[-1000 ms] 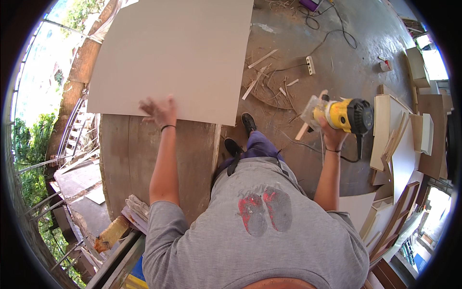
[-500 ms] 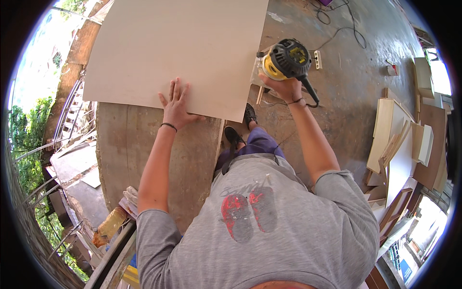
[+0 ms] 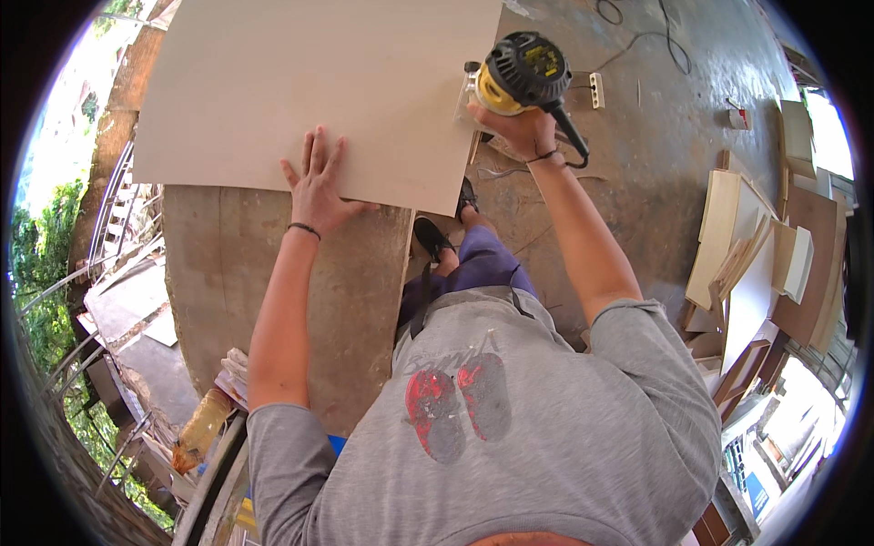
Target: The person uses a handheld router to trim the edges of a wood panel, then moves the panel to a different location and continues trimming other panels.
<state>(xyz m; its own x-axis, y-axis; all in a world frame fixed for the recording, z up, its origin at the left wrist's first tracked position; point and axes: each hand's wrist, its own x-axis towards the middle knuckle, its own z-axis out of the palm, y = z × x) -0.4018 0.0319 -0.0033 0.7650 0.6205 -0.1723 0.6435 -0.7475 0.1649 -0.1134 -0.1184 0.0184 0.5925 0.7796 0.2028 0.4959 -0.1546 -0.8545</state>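
At the right edge of the pale board (image 3: 309, 82) lying on the workbench (image 3: 273, 282), the right hand (image 3: 514, 127) is gripping a yellow-and-black router (image 3: 521, 73), while the left hand (image 3: 319, 187) is pressing flat, fingers spread, near the board's front edge. Trimming is seemingly just starting; nearly the whole edge remains.

— How's the light?
— Bright daylight, blown out white at the left rim beyond the railing (image 3: 109, 218) and at the lower right opening.
— Shadows?
— Soft ones under the pale board (image 3: 319, 91) (its near edge darkens the bench (image 3: 273, 291)).
— Sharpness?
— Crisp centrally; straight edges bow toward the black fisheye border.
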